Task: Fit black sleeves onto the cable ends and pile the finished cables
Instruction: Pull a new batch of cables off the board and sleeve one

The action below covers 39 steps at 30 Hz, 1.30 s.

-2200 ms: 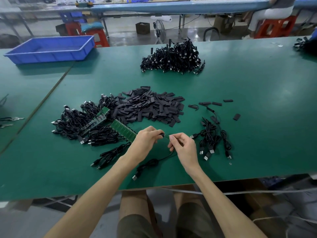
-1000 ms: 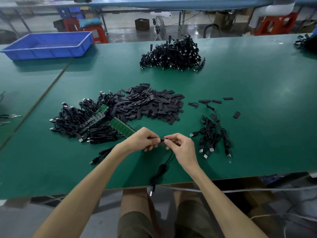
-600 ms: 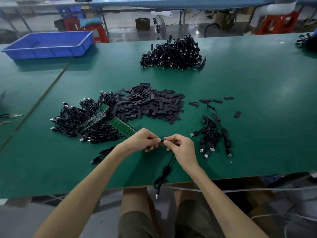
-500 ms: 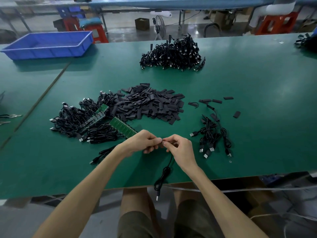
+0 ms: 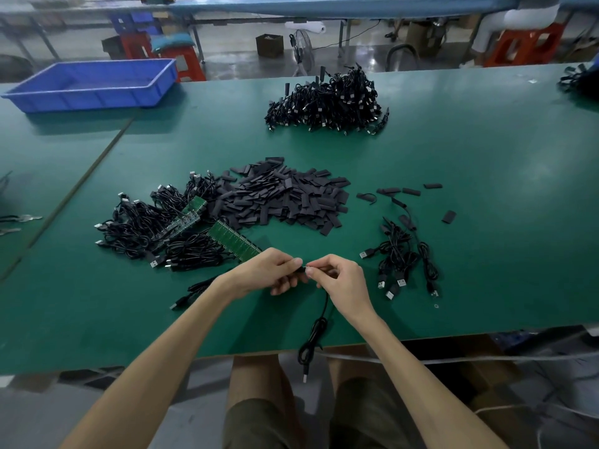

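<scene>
Two hands meet above the near part of the green table [image 5: 486, 196].
From the left: a tangle of loose cables [image 5: 139, 228], then the heap of sleeves [image 5: 285, 199] further back. The left hand [image 5: 262, 273] pinches a black sleeve [image 5: 302, 269], mostly hidden. The right hand [image 5: 340, 280] pinches the end of a cable [image 5: 316, 332], which hangs over the table edge. A small pile of cables [image 5: 402, 254] lies at the right.
</scene>
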Motion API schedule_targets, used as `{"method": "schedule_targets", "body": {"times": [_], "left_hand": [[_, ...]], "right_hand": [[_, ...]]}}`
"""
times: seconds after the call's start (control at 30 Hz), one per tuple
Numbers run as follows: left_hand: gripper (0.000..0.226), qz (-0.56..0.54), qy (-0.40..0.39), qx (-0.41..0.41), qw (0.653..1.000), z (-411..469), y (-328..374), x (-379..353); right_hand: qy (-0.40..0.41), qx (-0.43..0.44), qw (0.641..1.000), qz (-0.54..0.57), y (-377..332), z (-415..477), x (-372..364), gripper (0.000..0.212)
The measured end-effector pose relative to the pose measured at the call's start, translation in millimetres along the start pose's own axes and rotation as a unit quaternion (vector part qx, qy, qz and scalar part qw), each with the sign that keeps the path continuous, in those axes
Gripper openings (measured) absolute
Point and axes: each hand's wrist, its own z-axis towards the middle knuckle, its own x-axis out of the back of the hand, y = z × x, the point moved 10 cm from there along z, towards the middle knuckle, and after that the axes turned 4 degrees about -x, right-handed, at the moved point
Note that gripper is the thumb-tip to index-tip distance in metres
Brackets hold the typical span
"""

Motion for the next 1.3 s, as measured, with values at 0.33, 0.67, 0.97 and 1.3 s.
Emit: {"method": "schedule_targets", "body": {"times": [0.33,0.67,0.97,1.3], "left_hand": [[0.033,0.013,-0.026,-0.002,1.000,1.2,2.4,-2.0],[0.035,-0.016,-0.023,0.006,1.000,-1.7,1.8,-2.0],[0.029,-0.010,-0.018,-0.005,1.000,-5.3,9.3,-0.9],[0.033,0.019,-0.005,-0.008,1.000,-5.9,15.1,-2.7]], "right_hand": [[-0.004,0.001,1.000,0.011,1.0,0.4,-0.4,0.003],[-0.007,0.000,1.000,0.018,1.8,1.4,-0.6,0.002],[-0.008,0.000,1.000,0.021,0.8,0.6,0.6,0.003],[-0.019,-0.006,0.999,0.031,0.2,0.0,-0.3,0.009]]}}
